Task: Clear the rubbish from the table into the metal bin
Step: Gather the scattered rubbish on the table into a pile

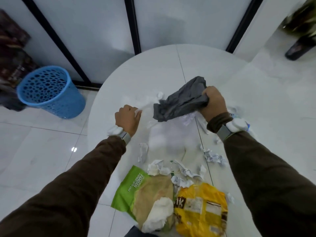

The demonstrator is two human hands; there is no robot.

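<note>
Grey cloth (179, 103): right hand (213, 104); tissue (138, 110): left hand (127, 119); wrappers (126, 189) at table (205, 65) edge.

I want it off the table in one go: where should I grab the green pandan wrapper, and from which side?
Pinch the green pandan wrapper by its bare green left edge, coming in from the left. That strip lies flat and uncovered. A white tissue wad sits on its near part and the yellow wrapper lies against its right side, so a grab there would likely drag those along.
</note>
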